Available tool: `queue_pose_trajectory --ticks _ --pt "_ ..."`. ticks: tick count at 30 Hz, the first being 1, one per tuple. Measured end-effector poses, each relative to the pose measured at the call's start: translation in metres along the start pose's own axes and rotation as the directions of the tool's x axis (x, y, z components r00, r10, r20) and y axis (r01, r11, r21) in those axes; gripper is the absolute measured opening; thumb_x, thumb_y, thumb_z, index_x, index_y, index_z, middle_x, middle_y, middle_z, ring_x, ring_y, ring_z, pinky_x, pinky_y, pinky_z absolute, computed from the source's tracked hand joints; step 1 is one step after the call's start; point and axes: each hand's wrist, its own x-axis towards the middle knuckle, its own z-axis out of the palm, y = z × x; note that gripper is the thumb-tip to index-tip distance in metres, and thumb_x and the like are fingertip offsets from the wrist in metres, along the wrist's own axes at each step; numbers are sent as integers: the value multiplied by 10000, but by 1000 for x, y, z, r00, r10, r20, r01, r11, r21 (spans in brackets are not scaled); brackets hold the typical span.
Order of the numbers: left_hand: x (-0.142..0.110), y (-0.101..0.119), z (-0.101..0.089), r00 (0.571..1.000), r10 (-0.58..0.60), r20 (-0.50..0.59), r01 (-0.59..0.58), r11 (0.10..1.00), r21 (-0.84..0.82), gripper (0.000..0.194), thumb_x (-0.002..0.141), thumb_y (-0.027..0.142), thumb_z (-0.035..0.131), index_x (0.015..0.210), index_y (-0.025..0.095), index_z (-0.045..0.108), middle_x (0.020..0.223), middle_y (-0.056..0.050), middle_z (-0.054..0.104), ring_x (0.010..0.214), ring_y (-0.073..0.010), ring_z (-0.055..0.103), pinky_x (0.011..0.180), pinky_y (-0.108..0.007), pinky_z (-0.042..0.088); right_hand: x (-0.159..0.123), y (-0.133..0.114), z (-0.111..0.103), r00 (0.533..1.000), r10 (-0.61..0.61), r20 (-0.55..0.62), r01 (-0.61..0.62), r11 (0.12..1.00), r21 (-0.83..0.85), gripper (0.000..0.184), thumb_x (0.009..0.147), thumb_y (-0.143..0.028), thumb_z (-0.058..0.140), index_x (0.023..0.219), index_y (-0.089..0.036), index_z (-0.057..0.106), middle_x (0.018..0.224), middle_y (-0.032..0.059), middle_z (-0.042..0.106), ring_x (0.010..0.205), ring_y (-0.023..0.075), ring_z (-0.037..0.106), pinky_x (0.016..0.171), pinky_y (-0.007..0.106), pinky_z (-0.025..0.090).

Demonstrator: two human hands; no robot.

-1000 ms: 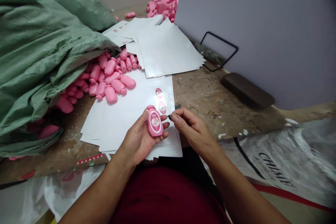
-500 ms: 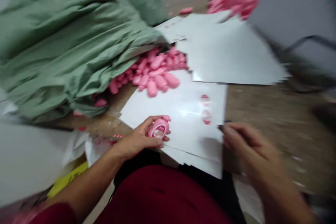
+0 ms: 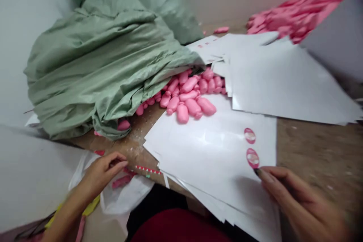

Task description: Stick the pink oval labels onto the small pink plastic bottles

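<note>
While the right hand (image 3: 300, 200) pinches something dark (image 3: 256, 171) beside oval pink labels (image 3: 251, 146), the left hand (image 3: 103, 174) rests empty.

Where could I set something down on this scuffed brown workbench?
Bare bench lies right of the stacked white sheets, beside the right hand; a narrow strip runs between the sheets and the green woven sack. It is crowded where the pink plastic bottles heap against the sack.

The left hand (image 3: 102, 176) reaches out low, its fingers loosely bent. The right hand (image 3: 296, 200) is at the lower edge, fingers pinched together, I think, because the view is little blurred.
</note>
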Motion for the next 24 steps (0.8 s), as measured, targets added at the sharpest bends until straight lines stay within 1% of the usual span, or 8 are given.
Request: queue_pose_trajectory --ticks 2,4,7,10,17,20,22,24 --pt "26 42 9 977 205 -60 -208 977 -51 315 914 460 521 1040 214 673 968 -43 728 875 -216 665 790 -303 478 1 -17 2 999 32 19 -32 999 -6 280 795 -607 655 803 -336 726 757 73 720 683 258 690 578 316 549" --pt "58 89 19 903 395 -172 -387 919 79 235 919 327 530 1059 202 670 1016 -41 718 871 -182 655 797 -277 480 1 -24 5 997 43 65 -42 999 -12 324 827 -599 610 832 -295 723 773 49 718 696 237 687 620 297 562" --pt "109 150 37 863 466 -195 -421 877 231 242 930 261 541 1129 200 664 1133 -64 689 946 -176 656 871 -275 472 -2 -27 7 995 24 98 -21 999 -27 330 858 -561 588 865 -252 704 754 25 694 667 198 657 609 262 537" --pt "141 186 56 874 450 -183 -392 876 283 370 909 355 598 1234 180 629 1242 -141 630 1102 -272 623 917 -353 466 -6 -31 3 999 34 0 -33 997 -64 330 871 -541 560 856 -233 679 714 21 679 636 189 637 587 266 504" --pt "139 196 64 911 394 -123 -332 876 349 566 909 353 537 1437 164 457 1225 -165 640 1063 -335 627 859 -406 458 6 -18 -17 992 76 -98 -100 956 -275 241 889 -380 502 928 -231 687 845 50 751 754 226 681 655 308 454" --pt "119 192 66 896 412 -165 -358 891 279 519 879 396 541 1353 187 527 1191 -136 661 1055 -330 621 861 -400 448 17 -13 -20 994 53 -94 -83 933 -352 210 893 -335 512 950 -239 690 839 39 755 743 222 677 658 304 422" --pt "100 195 75 880 466 -90 -453 882 128 415 841 373 551 1224 216 583 1140 -84 670 986 -282 626 836 -369 451 25 -11 -20 996 43 -74 -69 915 -398 186 893 -317 529 955 -243 687 797 26 749 705 213 665 646 298 391" --pt "82 204 90 843 530 98 -530 848 -27 305 802 294 542 1094 224 595 1045 -38 675 889 -230 619 792 -339 457 32 -10 -19 998 26 -52 -46 896 -442 165 903 -315 536 947 -246 679 756 15 740 668 202 649 633 293 358"
